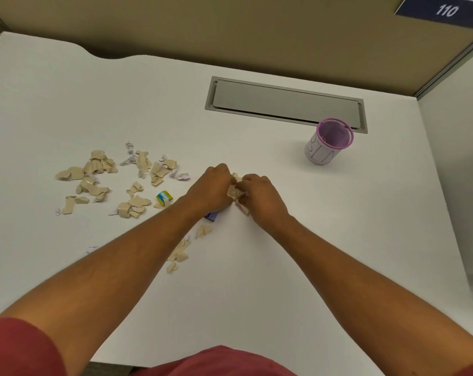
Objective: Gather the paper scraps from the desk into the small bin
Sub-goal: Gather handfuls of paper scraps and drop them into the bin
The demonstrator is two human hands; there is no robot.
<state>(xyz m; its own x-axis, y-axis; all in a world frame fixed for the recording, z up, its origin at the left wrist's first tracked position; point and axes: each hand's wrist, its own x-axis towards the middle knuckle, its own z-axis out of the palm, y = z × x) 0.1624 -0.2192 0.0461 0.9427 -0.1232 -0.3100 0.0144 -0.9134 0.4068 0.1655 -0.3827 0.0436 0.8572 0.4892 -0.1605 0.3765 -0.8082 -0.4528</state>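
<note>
Your red sleeves [18,346] frame the view; ahead, your left hand [212,189] and right hand [261,198] meet over a small clutch of scraps [234,189], fingers curled round it together. You're mid-gather: next, carry that bundle to the pink mesh bin [330,141], well apart to the right; I cannot tell what it holds. Most paper scraps [102,175] lie on the desk [284,253], left.

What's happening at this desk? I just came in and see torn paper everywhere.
A person is clearing up. Both hands, left hand and right hand, are bunched around a small clump of scraps mid-desk. Most beige scraps still lie scattered to the left. The pink mesh bin stands apart, far right.
</note>
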